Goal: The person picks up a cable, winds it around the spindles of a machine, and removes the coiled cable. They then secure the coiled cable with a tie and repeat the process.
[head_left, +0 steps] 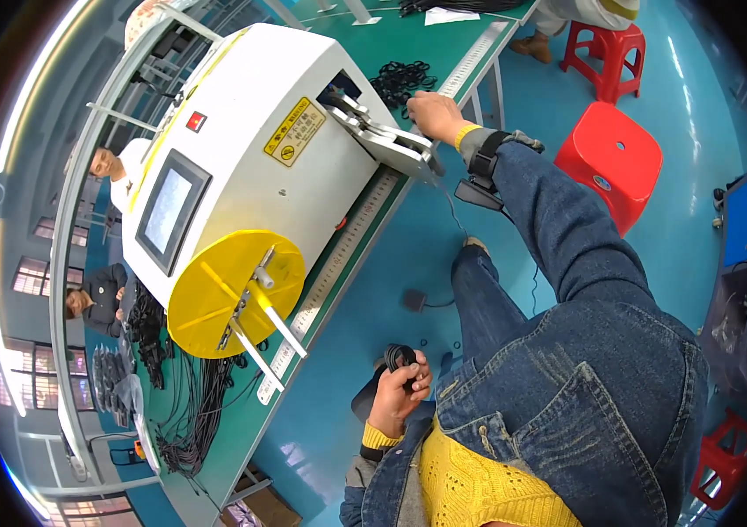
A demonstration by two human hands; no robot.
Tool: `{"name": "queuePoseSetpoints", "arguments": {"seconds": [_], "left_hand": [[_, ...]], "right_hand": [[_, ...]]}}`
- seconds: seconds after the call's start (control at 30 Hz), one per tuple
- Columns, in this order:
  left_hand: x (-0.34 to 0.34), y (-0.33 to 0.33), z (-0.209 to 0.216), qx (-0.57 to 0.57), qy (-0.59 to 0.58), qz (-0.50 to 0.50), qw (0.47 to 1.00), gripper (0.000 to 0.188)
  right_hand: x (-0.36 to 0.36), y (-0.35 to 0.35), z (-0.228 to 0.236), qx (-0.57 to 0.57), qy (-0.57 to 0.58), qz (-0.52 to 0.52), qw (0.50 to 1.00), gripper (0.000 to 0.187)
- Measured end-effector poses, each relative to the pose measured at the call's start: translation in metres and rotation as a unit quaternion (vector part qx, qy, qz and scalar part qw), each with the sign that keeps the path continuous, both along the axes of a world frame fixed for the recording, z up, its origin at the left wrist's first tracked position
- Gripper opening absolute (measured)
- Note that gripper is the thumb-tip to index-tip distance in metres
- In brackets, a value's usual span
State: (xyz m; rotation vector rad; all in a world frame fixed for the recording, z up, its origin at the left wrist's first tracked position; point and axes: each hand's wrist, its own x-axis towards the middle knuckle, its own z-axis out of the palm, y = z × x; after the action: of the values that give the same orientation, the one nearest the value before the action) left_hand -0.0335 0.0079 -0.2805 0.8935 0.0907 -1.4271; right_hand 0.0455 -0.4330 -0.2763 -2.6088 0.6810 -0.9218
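My left hand (398, 397) is closed round a small coiled black cable (399, 356), held low in front of my body. My right hand (436, 117) reaches out at the table's edge, its fingers curled, beside the metal arm (395, 145) on the end of a white machine (259, 167). Whatever is in those fingers, if anything, is hidden. A thin wire (454, 211) hangs below the metal arm. Just past my right hand lies a pile of small black rings or loops (404, 81). The machine's yellow disc (206, 303) carries metal rods and faces my left side.
Long black cables (198, 413) are heaped on the green table (246, 430) beyond the disc. A ruler strip (351, 237) runs along its edge. Red stools (612, 158) stand at right. A foot pedal (415, 300) lies on the floor. Other people sit farther off.
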Motion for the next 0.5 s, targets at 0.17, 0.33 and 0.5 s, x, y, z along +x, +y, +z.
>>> {"name": "queuePoseSetpoints", "arguments": {"seconds": [0.17,0.33,0.5], "left_hand": [[0.001,0.006,-0.005,-0.005,0.021,0.019,1.000,0.015],[0.000,-0.002,-0.005,0.008,0.010,0.021,1.000,0.015],[0.002,-0.005,-0.005,-0.003,0.000,0.027,1.000,0.016]], "right_hand": [[0.013,0.005,0.016,0.061,-0.024,-0.059,0.996,0.020],[0.033,-0.006,0.004,0.037,0.069,-0.104,0.991,0.022],[-0.007,-0.018,0.007,0.269,-0.193,0.025,0.943,0.022]]}}
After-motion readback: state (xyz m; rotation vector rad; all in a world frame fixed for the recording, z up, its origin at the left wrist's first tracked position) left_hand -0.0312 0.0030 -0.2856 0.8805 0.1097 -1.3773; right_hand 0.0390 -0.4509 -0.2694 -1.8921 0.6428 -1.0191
